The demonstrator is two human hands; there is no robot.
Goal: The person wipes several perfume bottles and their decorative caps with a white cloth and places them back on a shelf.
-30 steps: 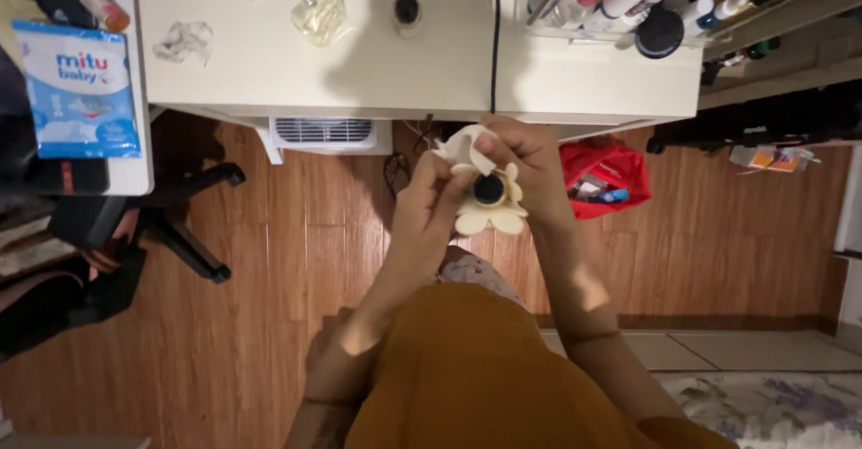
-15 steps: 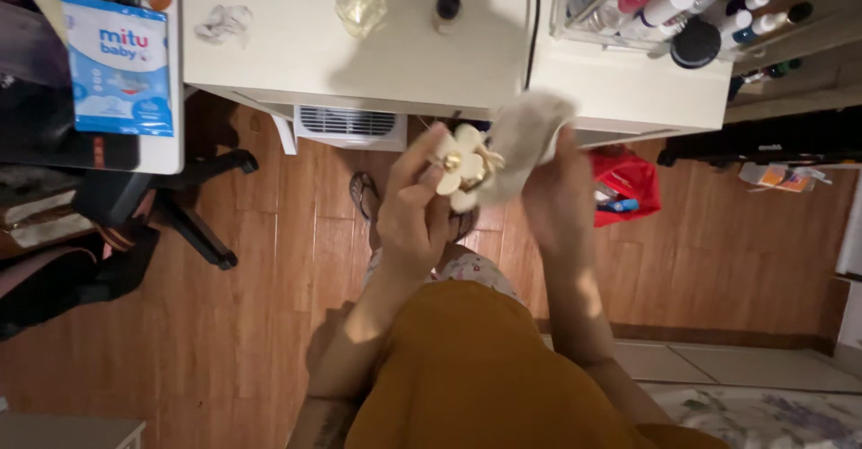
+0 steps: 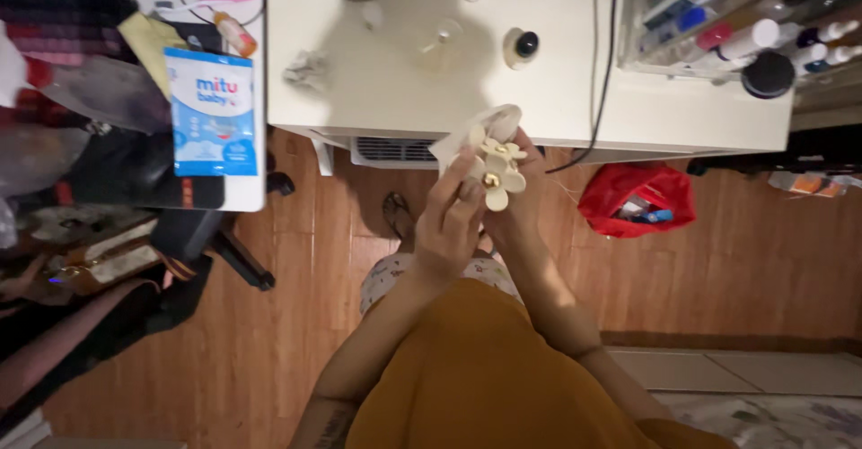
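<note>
Left hand (image 3: 453, 220) and right hand (image 3: 512, 215) clamped on cream flower-shaped cap (image 3: 496, 177); blue-white wipes pack (image 3: 213, 112) far left.

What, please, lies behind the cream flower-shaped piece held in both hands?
Behind the cream flower-shaped piece a white tissue shows, with right hand fingers. The left hand covers whatever lies below.

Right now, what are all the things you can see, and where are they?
Flower-shaped cap: one, cream with a gold centre, between both hands.
Tissue: one, white, behind the flower cap, at the right hand.
Desk: one, white, top of view.
Small glass bottle: one, clear with a black cap, on the desk.
Wipes pack: one, blue and white, left table.
Bag: one, red, on the wooden floor.
Left hand: one, on the flower cap.
Right hand: one, behind the cap.
</note>
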